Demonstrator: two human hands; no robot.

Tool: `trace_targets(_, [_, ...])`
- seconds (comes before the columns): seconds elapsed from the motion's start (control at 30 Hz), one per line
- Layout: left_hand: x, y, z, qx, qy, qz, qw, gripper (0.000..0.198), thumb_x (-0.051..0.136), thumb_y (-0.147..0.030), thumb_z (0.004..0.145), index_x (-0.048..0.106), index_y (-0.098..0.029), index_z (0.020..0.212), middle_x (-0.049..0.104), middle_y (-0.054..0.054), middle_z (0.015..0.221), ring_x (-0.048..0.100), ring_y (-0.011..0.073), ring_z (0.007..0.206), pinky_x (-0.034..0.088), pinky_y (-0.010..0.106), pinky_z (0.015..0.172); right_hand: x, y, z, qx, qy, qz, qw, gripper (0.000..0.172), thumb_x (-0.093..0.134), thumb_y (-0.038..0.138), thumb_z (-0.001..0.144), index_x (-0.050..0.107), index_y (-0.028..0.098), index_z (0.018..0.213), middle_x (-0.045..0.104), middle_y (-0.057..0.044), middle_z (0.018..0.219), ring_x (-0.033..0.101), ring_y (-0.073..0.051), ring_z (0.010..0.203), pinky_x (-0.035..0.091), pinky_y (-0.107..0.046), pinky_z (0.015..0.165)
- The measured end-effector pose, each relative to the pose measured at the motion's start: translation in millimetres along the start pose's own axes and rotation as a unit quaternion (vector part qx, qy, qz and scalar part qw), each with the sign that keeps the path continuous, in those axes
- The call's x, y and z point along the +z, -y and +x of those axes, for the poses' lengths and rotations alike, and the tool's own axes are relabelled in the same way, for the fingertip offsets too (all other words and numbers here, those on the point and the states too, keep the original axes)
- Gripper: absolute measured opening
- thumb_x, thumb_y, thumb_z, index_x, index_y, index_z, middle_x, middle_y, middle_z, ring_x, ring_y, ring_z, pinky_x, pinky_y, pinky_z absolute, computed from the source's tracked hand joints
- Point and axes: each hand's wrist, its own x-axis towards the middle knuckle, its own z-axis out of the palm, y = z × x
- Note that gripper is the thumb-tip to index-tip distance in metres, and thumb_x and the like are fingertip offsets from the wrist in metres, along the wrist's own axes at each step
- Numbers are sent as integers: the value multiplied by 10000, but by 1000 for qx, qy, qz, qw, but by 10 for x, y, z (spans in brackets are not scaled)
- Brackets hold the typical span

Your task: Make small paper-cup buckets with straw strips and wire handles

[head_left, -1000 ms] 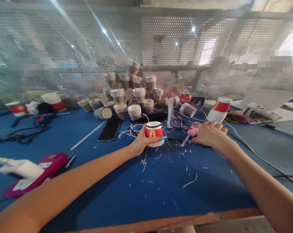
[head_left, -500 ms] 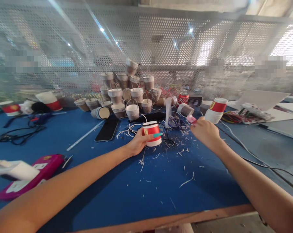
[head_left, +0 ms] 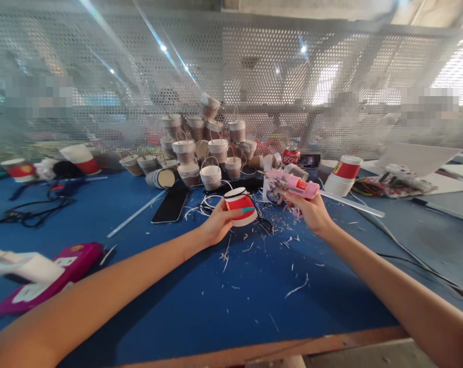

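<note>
My left hand (head_left: 217,225) is wrapped round a red and white paper cup (head_left: 242,205) just above the blue table. A thin black cord loops over the cup's upper part and trails off to its right. In my right hand (head_left: 311,209) is a pink glue gun (head_left: 295,185), its nozzle end toward the cup. A translucent glue stick (head_left: 354,203) sticks out of the gun's back. White string scraps (head_left: 296,291) lie on the table below both hands.
Small buckets (head_left: 210,176) are piled at the back middle. A phone (head_left: 170,204) lies left of the cup; a magenta power strip (head_left: 72,263) is at the left. Stacked cups (head_left: 342,176), a cola can (head_left: 290,157) and cables are at the right.
My right hand has moved left and turned, and the glue gun with its stick now shows fully. The cup in my left hand has tilted and risen slightly.
</note>
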Motion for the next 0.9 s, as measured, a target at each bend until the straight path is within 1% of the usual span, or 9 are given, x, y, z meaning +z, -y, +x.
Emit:
trace_targets(0.07, [-14,0,14,4,20,2,1000,457,750,-159,623,615,-212,1057,691,28,988,637,194,958,451,360,921,10,4,-30,36,51,49,997,300,625,473,647,620,179,707,559,-12,541,460,-130,463,299,-264,417])
trace_targets(0.17, [-30,6,30,6,36,-1,999,415,742,-176,627,642,-207,1028,698,38,986,638,206,972,445,359,937,15,-11,-59,37,86,70,993,251,632,428,637,617,181,593,483,15,407,400,-105,373,247,-254,388])
trace_targets(0.23, [-35,12,34,2,39,-1,999,401,745,-187,619,654,-199,1009,699,50,997,639,219,982,444,361,944,19,-19,-71,31,101,67,992,229,639,403,638,633,184,571,462,25,379,368,-92,354,242,-252,385])
trace_targets(0.37, [-29,19,33,-4,49,-2,999,409,755,-189,596,667,-188,996,701,60,994,643,225,967,462,345,909,33,-12,-85,29,123,78,989,211,641,394,625,687,188,625,513,12,425,352,-87,367,231,-245,374])
trace_targets(0.47, [-17,13,28,-1,53,-2,999,413,760,-189,590,671,-181,993,704,60,976,645,212,935,472,324,872,45,4,-94,39,127,76,988,214,659,404,608,662,193,574,478,16,399,339,-86,363,224,-243,368])
trace_targets(0.57, [-12,6,24,0,61,8,998,412,761,-198,603,664,-179,1003,700,71,987,641,217,938,469,328,860,56,19,-107,47,129,75,988,229,667,422,596,628,203,538,421,35,366,320,-83,356,229,-243,365])
trace_targets(0.73, [-21,14,25,0,55,20,998,431,768,-188,612,646,-183,1025,695,66,987,638,217,947,460,333,857,66,37,-120,51,136,76,986,222,666,415,597,634,197,566,422,37,384,321,-79,360,229,-245,367])
trace_targets(0.9, [-23,19,29,-6,52,19,998,453,783,-188,599,639,-187,1028,696,64,989,634,214,956,454,332,872,70,39,-123,50,135,74,987,217,661,408,597,626,208,522,396,47,350,320,-79,345,229,-245,365])
